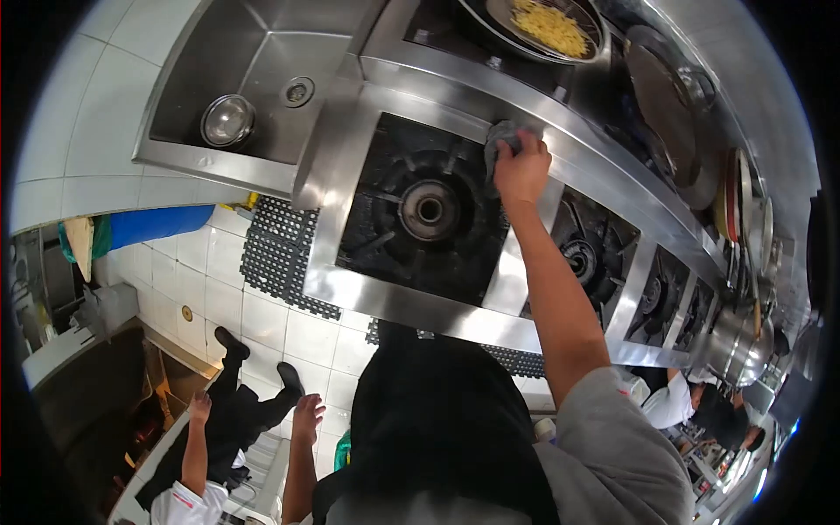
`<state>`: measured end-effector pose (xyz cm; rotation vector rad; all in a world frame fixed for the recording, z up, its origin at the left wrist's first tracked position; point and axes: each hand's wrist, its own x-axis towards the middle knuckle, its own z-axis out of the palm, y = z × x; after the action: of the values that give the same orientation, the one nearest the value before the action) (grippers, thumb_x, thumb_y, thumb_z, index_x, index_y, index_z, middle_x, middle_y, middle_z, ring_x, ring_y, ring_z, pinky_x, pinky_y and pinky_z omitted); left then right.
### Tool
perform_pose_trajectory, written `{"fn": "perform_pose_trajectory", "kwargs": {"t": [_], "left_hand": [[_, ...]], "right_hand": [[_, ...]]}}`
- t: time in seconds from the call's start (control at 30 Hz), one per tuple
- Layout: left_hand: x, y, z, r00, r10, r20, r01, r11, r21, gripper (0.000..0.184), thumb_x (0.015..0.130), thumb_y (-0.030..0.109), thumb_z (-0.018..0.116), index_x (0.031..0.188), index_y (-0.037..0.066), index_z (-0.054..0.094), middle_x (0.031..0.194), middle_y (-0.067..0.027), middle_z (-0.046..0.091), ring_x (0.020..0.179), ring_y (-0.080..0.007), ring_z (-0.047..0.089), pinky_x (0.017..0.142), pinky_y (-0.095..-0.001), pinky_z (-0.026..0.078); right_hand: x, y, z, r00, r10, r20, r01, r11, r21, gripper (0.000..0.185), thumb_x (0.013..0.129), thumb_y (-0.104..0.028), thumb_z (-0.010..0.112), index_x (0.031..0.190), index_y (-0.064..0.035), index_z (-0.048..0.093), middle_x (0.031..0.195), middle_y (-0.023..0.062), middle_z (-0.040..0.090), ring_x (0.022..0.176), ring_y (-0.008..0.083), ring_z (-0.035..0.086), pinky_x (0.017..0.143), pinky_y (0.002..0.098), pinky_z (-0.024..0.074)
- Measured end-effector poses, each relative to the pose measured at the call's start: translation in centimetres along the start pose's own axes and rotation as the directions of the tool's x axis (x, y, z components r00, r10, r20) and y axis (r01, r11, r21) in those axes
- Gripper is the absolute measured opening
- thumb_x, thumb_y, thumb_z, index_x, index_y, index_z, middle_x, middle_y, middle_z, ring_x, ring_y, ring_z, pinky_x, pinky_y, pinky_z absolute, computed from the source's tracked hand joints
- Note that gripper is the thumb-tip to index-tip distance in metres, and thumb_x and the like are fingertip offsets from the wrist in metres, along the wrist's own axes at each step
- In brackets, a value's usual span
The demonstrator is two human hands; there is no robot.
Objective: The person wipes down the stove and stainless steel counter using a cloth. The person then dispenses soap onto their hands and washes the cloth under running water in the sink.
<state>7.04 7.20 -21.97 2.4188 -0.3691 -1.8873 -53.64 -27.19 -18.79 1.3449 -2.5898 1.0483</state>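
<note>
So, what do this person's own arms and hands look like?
Human, with no cables: the right hand and left hand are both ungloved. A loose, plain grey short sleeve covers the right upper arm, leaving the right forearm bare. The left sleeve is hard to make out.

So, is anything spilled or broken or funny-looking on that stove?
Nothing stands out: I see no spill or breakage. The right hand holds a grey cloth on the steel rim beside the burner. I can't tell if its blackness is dirt.
</note>
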Motion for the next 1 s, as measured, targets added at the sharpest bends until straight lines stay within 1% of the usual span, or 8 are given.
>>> {"fn": "perform_pose_trajectory", "kwargs": {"t": [0.33, 0.5, 0.57, 0.6, 0.67, 0.7, 0.87, 1.0], "left_hand": [[-2.2, 1.3, 0.4, 0.999, 0.034, 0.011, -0.034, 0.999, -0.001, 0.038, 0.1, 0.037, 0.058, 0.127, 0.011, 0.059, 0.121, -0.0064, 0.065, 0.107, -0.0211, 0.064, 0.087, -0.0392, 0.047], [-0.4, -0.8, -1.4, 0.999, 0.029, -0.027, -0.033, 0.992, -0.124, 0.038, 0.099, 0.038, 0.06, 0.126, 0.012, 0.059, 0.121, -0.0062, 0.065, 0.106, -0.021, 0.063, 0.087, -0.0394, 0.046], [0.5, -1.8, -1.8, 1.0, -0.002, -0.015, 0.0, 0.99, -0.139, 0.038, 0.099, 0.038, 0.059, 0.126, 0.012, 0.059, 0.121, -0.0061, 0.065, 0.105, -0.0212, 0.064, 0.087, -0.0393, 0.046], [1.1, -2.2, -1.5, 1.0, -0.015, -0.01, 0.014, 0.988, -0.157, 0.038, 0.099, 0.038, 0.059, 0.126, 0.012, 0.059, 0.121, -0.0061, 0.065, 0.105, -0.0213, 0.064, 0.086, -0.0393, 0.046], [1.9, -3.5, -1.1, 1.0, 0.01, -0.005, -0.011, 0.983, -0.181, 0.037, 0.099, 0.037, 0.059, 0.127, 0.012, 0.059, 0.121, -0.0057, 0.065, 0.103, -0.0207, 0.065, 0.084, -0.0383, 0.047], [1.8, -3.7, -0.8, 1.0, -0.005, 0.002, 0.005, 0.983, -0.186, 0.036, 0.099, 0.036, 0.059, 0.127, 0.013, 0.059, 0.12, -0.0055, 0.065, 0.101, -0.0202, 0.065, 0.083, -0.038, 0.047], [2.7, -6.1, 1.7, 1.0, -0.018, 0.005, 0.019, 0.943, -0.331, 0.039, 0.096, 0.043, 0.062, 0.121, 0.013, 0.063, 0.109, -0.0007, 0.067, 0.093, -0.0143, 0.062, 0.078, -0.0338, 0.045], [3.6, -7.7, 3.6, 0.999, -0.039, 0.015, 0.041, 0.927, -0.373, 0.039, 0.097, 0.041, 0.063, 0.121, 0.012, 0.063, 0.11, -0.001, 0.067, 0.094, -0.015, 0.063, 0.079, -0.033, 0.046]], "right_hand": [[1.1, -17.4, 14.2, 0.94, -0.202, 0.273, 0.237, 0.966, -0.102, 0.031, 0.081, -0.029, 0.073, 0.105, -0.0104, 0.074, 0.111, 0.013, 0.068, 0.112, 0.0334, 0.059, 0.098, 0.0492, 0.0452], [-5.6, -18.3, 7.3, 0.553, -0.394, 0.734, 0.522, 0.851, 0.063, 0.028, 0.075, -0.027, 0.071, 0.098, -0.0133, 0.076, 0.111, 0.0131, 0.067, 0.113, 0.0336, 0.059, 0.095, 0.0528, 0.0463], [-8.7, -18.5, 4.8, 0.527, -0.469, 0.709, 0.296, 0.883, 0.364, 0.021, 0.077, -0.018, 0.066, 0.096, -0.0101, 0.072, 0.104, 0.0125, 0.069, 0.107, 0.0288, 0.063, 0.094, 0.0459, 0.0484], [-8.4, -18.4, 5.6, 0.593, -0.346, 0.727, -0.179, 0.824, 0.538, 0.022, 0.079, -0.016, 0.065, 0.099, -0.0094, 0.071, 0.104, 0.0112, 0.069, 0.106, 0.0273, 0.063, 0.094, 0.0445, 0.0487], [-9.4, -17.0, 7.4, 0.489, -0.072, 0.87, -0.865, 0.095, 0.494, 0.022, 0.084, -0.012, 0.061, 0.104, -0.008, 0.068, 0.105, 0.0084, 0.069, 0.106, 0.0242, 0.063, 0.094, 0.0416, 0.0492], [-7.6, -22.3, 2.7, 0.276, 0.016, 0.961, -0.938, -0.212, 0.273, 0.025, 0.091, -0.009, 0.053, 0.114, -0.0072, 0.063, 0.111, 0.0068, 0.066, 0.107, 0.0224, 0.062, 0.096, 0.0408, 0.0492], [-9.1, -24.2, -2.2, 0.553, -0.154, 0.819, -0.824, -0.243, 0.512, 0.029, 0.1, -0.018, 0.048, 0.121, -0.0023, 0.061, 0.122, 0.0116, 0.064, 0.118, 0.0283, 0.06, 0.104, 0.0446, 0.0463], [-6.2, -24.4, -0.3, 0.667, -0.054, 0.743, -0.741, 0.054, 0.669, 0.033, 0.104, -0.022, 0.045, 0.125, -0.0013, 0.059, 0.124, 0.0105, 0.063, 0.114, 0.0267, 0.059, 0.102, 0.0434, 0.0463]]}}
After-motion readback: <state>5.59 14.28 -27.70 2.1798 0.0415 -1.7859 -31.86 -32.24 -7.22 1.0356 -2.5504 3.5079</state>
